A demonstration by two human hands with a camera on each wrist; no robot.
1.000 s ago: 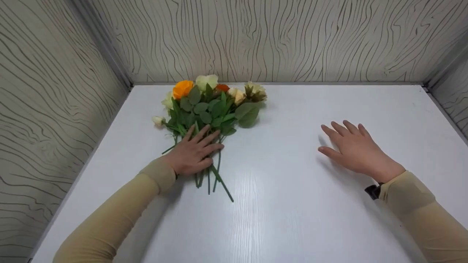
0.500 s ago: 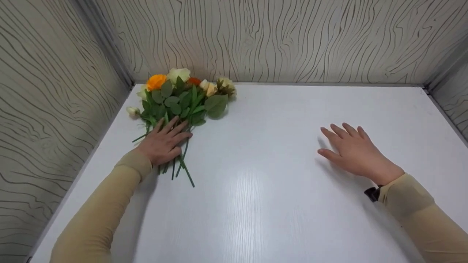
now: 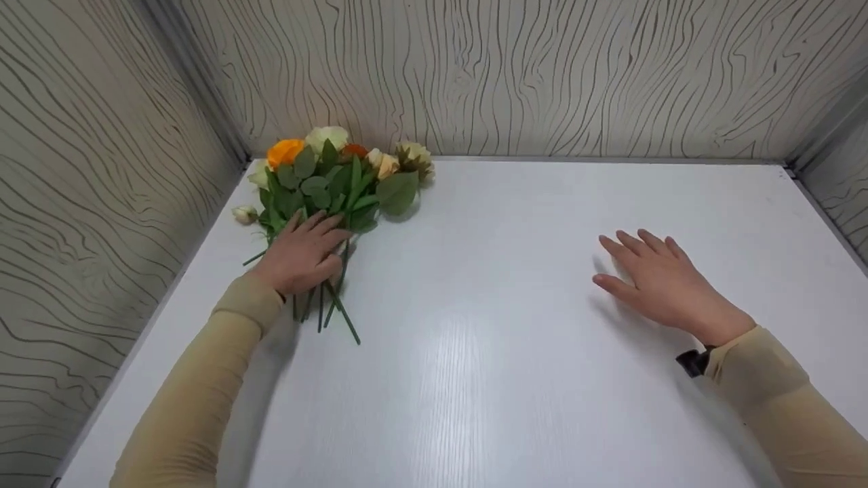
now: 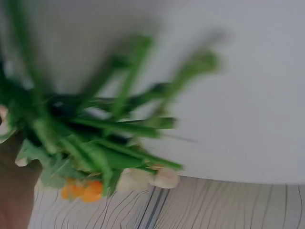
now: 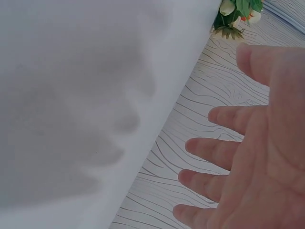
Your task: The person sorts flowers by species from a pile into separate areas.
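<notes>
Bouquet [image 3: 332, 183] lies flat on the white bench [image 3: 515, 325] toward the far-left corner, about 11 o'clock from bench centre; blooms point to 12, stem ends to 6. Left hand [image 3: 302, 256] rests on top of the stems just below the leaves, fingers only slightly bent and laid over the bundle, pressing rather than wrapped round it as far as the head view shows; left wrist view is blurred and does not settle it. Right hand [image 3: 654, 281] is spread, fingers straight, holding nothing, low over the bench at 3 o'clock, well apart from the flowers; contact with the surface cannot be told. Judgement: bundle looks light, stems thin and fairly stiff but loose, not tied, so they may fan or slip apart. Heads and leaves look soft, easily crushed. Best hold seems the bare stems [image 3: 324, 305] gathered together under the foliage, never the blooms
</notes>
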